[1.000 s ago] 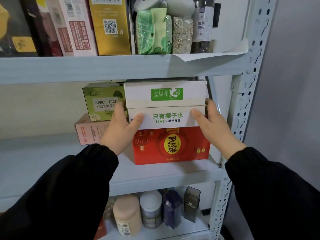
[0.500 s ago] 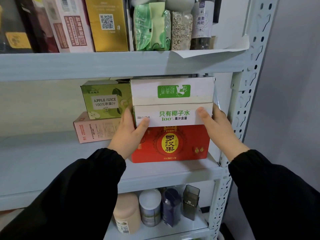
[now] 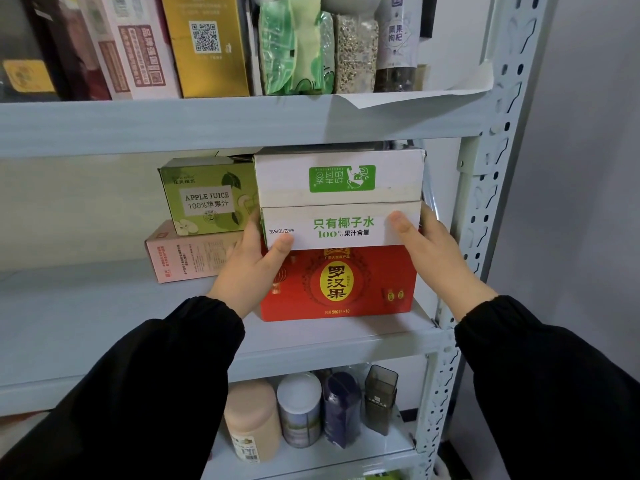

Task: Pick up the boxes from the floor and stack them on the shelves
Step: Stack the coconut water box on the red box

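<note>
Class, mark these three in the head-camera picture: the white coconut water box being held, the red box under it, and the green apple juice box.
white coconut water box [image 3: 343,202], head view, front face.
red box [image 3: 367,289], head view, front face right of the yellow oval.
green apple juice box [image 3: 207,199], head view, front label.

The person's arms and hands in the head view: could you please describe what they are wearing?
Both arms wear loose black long sleeves, the left sleeve and right sleeve, each gathered into an elastic cuff at the wrist. The left hand and right hand are bare: no gloves, rings or watch visible.
</note>
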### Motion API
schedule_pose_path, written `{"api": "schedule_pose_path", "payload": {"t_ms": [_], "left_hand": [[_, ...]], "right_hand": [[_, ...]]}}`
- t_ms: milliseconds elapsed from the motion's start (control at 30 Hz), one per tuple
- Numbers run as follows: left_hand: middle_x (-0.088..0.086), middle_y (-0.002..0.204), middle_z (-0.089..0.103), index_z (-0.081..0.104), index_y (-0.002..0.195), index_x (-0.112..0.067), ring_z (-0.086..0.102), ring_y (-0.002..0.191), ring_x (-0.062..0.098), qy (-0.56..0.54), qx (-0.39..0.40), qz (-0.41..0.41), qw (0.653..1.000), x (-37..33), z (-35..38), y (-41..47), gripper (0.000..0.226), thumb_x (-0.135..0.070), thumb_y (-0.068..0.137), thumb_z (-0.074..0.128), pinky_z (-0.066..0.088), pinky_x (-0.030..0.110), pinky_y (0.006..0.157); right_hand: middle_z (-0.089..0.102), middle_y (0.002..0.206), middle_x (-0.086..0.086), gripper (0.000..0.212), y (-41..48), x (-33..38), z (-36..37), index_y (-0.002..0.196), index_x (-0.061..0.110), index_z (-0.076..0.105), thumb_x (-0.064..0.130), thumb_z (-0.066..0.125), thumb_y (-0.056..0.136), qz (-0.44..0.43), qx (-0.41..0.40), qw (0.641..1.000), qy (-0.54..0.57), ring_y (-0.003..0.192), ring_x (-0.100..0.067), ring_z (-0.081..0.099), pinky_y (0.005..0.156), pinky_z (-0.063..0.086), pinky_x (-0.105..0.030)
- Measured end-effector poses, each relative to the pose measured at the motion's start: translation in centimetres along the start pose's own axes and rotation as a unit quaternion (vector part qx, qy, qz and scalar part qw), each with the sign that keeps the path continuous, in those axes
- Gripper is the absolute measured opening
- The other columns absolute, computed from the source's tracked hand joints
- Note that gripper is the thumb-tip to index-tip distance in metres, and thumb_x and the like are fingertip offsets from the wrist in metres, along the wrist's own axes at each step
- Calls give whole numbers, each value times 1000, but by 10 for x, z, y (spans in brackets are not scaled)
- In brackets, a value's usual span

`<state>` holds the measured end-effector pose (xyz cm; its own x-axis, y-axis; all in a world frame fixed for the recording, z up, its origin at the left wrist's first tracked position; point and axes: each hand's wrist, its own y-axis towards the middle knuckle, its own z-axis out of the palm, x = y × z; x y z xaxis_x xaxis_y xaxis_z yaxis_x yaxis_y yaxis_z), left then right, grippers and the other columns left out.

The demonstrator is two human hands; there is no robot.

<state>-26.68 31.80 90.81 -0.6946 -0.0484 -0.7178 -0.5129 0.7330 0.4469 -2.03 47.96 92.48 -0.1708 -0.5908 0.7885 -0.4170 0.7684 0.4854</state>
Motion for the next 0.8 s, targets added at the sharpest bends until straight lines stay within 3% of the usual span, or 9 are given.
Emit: {"api": "schedule_pose_path", "payload": {"t_ms": [100, 167, 233, 300, 367, 433, 533, 667, 800], "left_hand": [[-12, 155, 45, 18, 157, -46, 40, 144, 21, 2, -7, 1, 1000, -4, -4, -4, 86, -81, 85, 52, 36, 55, 116], [-1, 156, 38, 19, 159, -33, 37, 143, 18, 14, -74, 12, 997, -10, -9, -12, 90, -62, 88, 67, 34, 47, 117], [3, 138, 45, 36, 149, -20, 44, 125, 16, 33, -156, 40, 986, -13, -15, -25, 76, -40, 86, 74, 42, 41, 108], [0, 110, 52, 51, 127, -14, 48, 102, 17, 74, -184, 102, 975, -13, -18, -39, 47, -30, 88, 72, 47, 42, 92], [-6, 86, 50, 58, 106, -15, 48, 85, 16, 133, -136, 165, 968, -6, -13, -48, 24, -32, 89, 63, 45, 39, 78], [-9, 79, 53, 63, 100, -19, 51, 79, 16, 173, -47, 188, 966, 3, -2, -52, 26, -40, 88, 53, 46, 38, 74], [-3, 95, 69, 70, 109, -22, 63, 94, 24, 209, 72, 200, 955, 16, 19, -62, 41, -49, 89, 47, 51, 38, 83], [3, 116, 72, 69, 126, -19, 63, 111, 30, 236, 193, 260, 916, 23, 55, -83, 58, -55, 90, 42, 48, 40, 93], [3, 122, 70, 67, 130, -21, 60, 116, 28, 206, 279, 318, 882, 17, 106, -124, 56, -54, 89, 48, 47, 39, 95]], "right_hand": [[58, 114, 38, 46, -3, 1, -1, 142, 37, 49, 55, 54, 99, -2, 4, 1000, -6, 98, 27, 51, 79, 39, -10], [60, 128, 29, 60, -8, -1, -3, 146, 34, 46, 62, 57, 94, -10, -3, 999, -31, 113, 18, 54, 91, 45, -16], [57, 142, 20, 74, -18, -4, -6, 149, 35, 43, 71, 58, 87, -6, -11, 998, -57, 130, -3, 54, 103, 47, -33], [55, 142, 17, 69, -34, -6, -9, 147, 33, 44, 66, 60, 88, 17, -18, 997, -78, 129, -10, 55, 100, 48, -36], [56, 141, 13, 66, -54, -8, -11, 146, 32, 46, 62, 61, 89, 36, -31, 992, -113, 125, -10, 55, 97, 48, -36], [56, 144, 10, 73, -76, -9, -11, 148, 32, 46, 66, 58, 85, 49, -28, 988, -144, 128, -9, 54, 103, 49, -39], [49, 151, 7, 70, -113, -12, -8, 151, 37, 42, 59, 59, 88, 74, 16, 970, -231, 138, -13, 46, 106, 40, -31], [31, 165, 3, 75, -179, -19, -8, 158, 35, 33, 56, 61, 91, 120, 59, 930, -342, 154, -17, 21, 121, 26, -36], [37, 162, -2, 77, -268, -29, -16, 156, 31, 38, 57, 64, 89, 207, 17, 895, -395, 154, -25, 23, 123, 19, -36]]}}
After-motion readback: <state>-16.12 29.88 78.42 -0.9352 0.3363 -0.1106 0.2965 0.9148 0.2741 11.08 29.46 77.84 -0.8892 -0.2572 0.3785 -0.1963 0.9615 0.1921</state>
